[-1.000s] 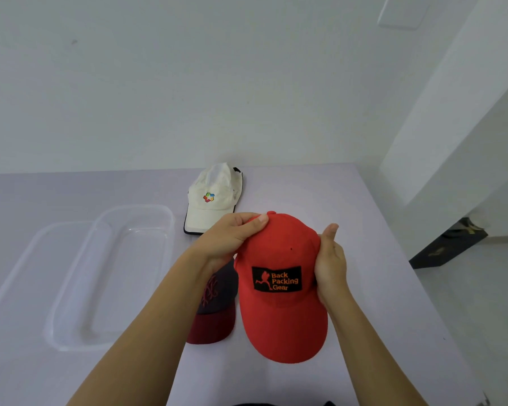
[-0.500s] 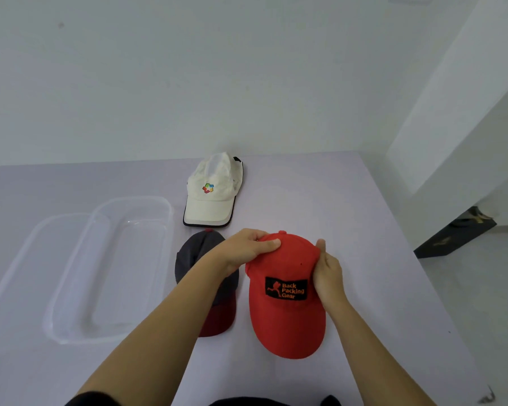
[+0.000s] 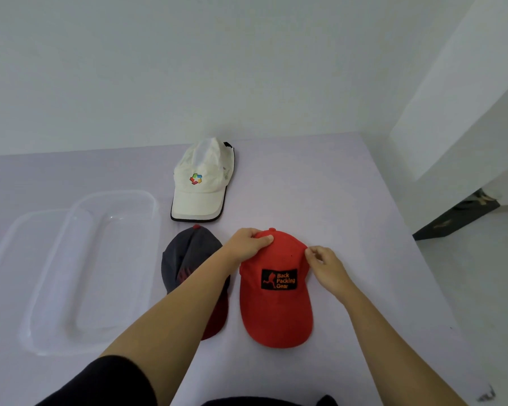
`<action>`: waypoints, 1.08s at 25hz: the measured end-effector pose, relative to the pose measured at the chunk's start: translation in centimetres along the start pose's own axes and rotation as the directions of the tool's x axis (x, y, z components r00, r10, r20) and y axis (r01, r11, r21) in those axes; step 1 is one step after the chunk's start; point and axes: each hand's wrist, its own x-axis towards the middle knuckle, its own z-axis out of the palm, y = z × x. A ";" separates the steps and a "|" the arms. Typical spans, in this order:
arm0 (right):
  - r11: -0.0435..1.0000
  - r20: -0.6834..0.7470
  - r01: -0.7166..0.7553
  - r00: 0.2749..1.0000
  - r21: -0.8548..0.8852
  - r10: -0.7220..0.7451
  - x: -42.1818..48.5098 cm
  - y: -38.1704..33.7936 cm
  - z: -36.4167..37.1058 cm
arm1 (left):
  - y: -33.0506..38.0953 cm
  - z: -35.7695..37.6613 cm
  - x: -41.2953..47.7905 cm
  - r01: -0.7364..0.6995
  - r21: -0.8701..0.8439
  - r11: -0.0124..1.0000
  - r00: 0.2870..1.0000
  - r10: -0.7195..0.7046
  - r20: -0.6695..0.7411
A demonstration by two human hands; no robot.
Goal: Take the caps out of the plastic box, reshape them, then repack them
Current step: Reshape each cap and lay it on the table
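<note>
A red cap (image 3: 276, 312) with a black "Back Packing Gear" patch lies on the table, brim toward me. My left hand (image 3: 248, 244) grips the left top of its crown. My right hand (image 3: 326, 263) pinches the crown's right edge. To its left lies a dark grey cap (image 3: 185, 256) with a dark red brim, partly hidden by my left forearm. A white cap (image 3: 200, 183) with a coloured logo rests farther back. The clear plastic box (image 3: 147, 200) stands at the left with nothing in it.
The clear lid (image 3: 9, 244) lies beside the box on its left. The table (image 3: 349, 200) ends at its right edge, with floor and a dark object (image 3: 455, 218) beyond. A white wall rises behind the table.
The red cap has come down from in front of me onto the table, to the right of the dark cap. Both hands went down with it and stay on its crown.
</note>
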 end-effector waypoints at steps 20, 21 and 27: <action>0.638 0.451 0.486 0.861 -0.597 -0.234 12.3 -16.7 10.2 | -0.2 -16.0 5.3 -0.036 0.853 0.521 0.985 0.162 -0.057; 0.597 0.445 0.495 0.862 -0.631 -0.244 12.7 -16.7 11.1 | -0.5 -16.3 5.7 -0.018 0.864 0.504 0.991 0.124 -0.052; 0.502 0.441 0.494 0.867 -0.710 -0.231 14.9 -16.7 15.3 | -1.5 -16.7 7.9 0.013 0.877 0.481 0.999 0.030 -0.031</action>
